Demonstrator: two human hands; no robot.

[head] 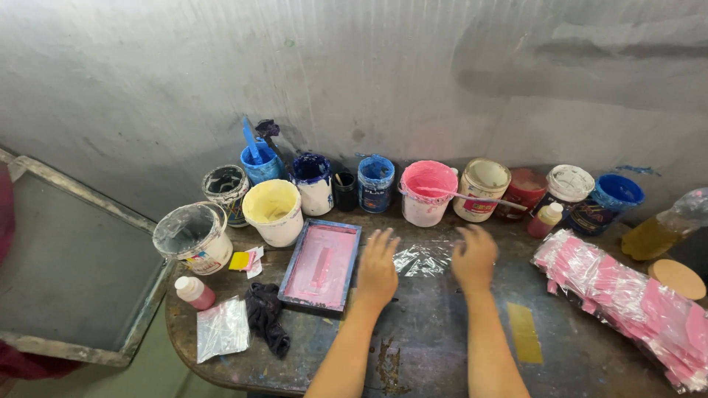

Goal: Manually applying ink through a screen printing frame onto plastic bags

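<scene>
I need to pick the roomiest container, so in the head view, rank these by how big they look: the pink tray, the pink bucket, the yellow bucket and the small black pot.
1. Pink tray
2. Yellow bucket and pink bucket: alike, unranked
3. Small black pot

Rear wall (413, 66): grey, rough, streaked and blotched, blue smears low down; work table (435, 346): dark, rounded front edge, paint-stained; framed screen (74, 258) leans at left; lighting even, soft.
</scene>
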